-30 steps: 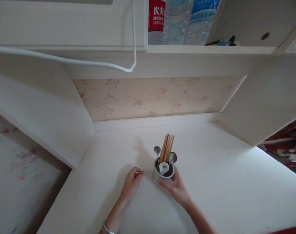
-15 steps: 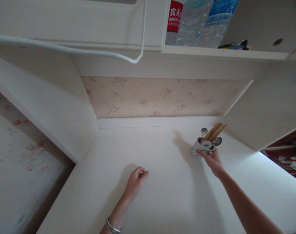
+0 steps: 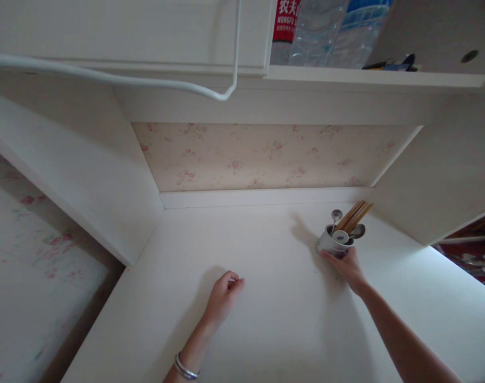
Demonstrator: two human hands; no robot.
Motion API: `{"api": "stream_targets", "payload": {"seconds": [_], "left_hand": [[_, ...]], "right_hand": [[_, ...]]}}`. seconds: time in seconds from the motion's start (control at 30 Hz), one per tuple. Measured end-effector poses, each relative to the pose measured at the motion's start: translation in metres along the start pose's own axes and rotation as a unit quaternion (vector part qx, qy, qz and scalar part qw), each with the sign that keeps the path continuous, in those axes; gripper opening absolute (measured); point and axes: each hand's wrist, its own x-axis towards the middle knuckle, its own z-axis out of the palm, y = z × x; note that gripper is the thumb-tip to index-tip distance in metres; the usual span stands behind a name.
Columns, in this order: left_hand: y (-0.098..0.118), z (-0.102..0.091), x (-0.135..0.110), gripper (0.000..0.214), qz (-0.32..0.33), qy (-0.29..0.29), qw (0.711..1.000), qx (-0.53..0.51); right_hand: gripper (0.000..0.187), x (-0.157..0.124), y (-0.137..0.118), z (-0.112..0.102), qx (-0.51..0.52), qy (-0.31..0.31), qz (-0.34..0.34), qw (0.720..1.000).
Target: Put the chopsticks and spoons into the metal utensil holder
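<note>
My right hand is wrapped round the lower front of a small white utensil holder at the right of the white desk surface. Wooden chopsticks lean out of it to the right. Beside them are a small metal spoon, a larger metal spoon and a white round-ended piece, perhaps a ceramic spoon handle. The holder's base is close to the surface; whether it touches is partly hidden by my fingers. My left hand rests on the desk, fingers curled, nothing visible in them.
Above the desk, a shelf carries several clear plastic bottles. A white cable hangs across the upper left. Side panels flank the desk, with flowered wallpaper behind. More spoons lie in a dark red space at far right.
My right hand and the utensil holder have shifted slightly right, and the holder appears lower and a little turned. My left hand has stayed in place. The view has tilted slightly.
</note>
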Motion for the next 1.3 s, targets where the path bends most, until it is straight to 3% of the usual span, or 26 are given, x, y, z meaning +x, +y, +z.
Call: {"api": "stream_targets", "payload": {"seconds": [0.2,0.33,0.4,0.5,0.6,0.7,0.8,0.93,1.07,1.3], "left_hand": [[0.000,0.000,-0.001,0.031,-0.001,-0.004,1.000,-0.007],[0.000,0.001,-0.002,0.032,0.000,-0.004,1.000,-0.002],[0.000,0.002,-0.002,0.033,-0.001,-0.007,1.000,-0.002],[0.001,0.002,-0.002,0.036,-0.005,-0.012,1.000,0.007],[0.004,0.002,-0.001,0.039,0.007,-0.012,1.000,0.026],[0.005,0.002,-0.001,0.041,0.025,-0.005,0.999,0.039],[0.004,0.002,-0.001,0.041,0.029,0.001,0.999,0.046],[0.002,0.002,0.000,0.040,0.046,0.017,0.998,0.040],[-0.001,0.000,0.001,0.039,0.030,0.045,0.999,-0.002],[-0.002,0.001,0.002,0.038,0.030,0.027,0.998,0.046]], "right_hand": [[0.086,-0.014,0.002,-0.003,-0.015,-0.048,0.001,0.999],[0.113,-0.034,0.001,-0.012,-0.076,0.036,0.029,0.996],[0.113,-0.050,0.000,-0.017,-0.157,0.066,0.006,0.985],[0.097,-0.082,-0.003,-0.012,-0.232,0.055,-0.040,0.970],[0.080,-0.119,-0.007,0.013,-0.167,-0.006,-0.064,0.984],[0.057,-0.154,-0.019,0.052,-0.046,-0.111,-0.011,0.993],[0.036,-0.179,-0.043,0.095,0.018,-0.237,0.017,0.971],[0.035,-0.200,-0.081,0.147,0.082,-0.354,-0.013,0.932],[0.040,-0.208,-0.097,0.175,0.090,-0.369,-0.020,0.925],[0.041,-0.209,-0.087,0.172,0.053,-0.360,-0.067,0.929]]}}
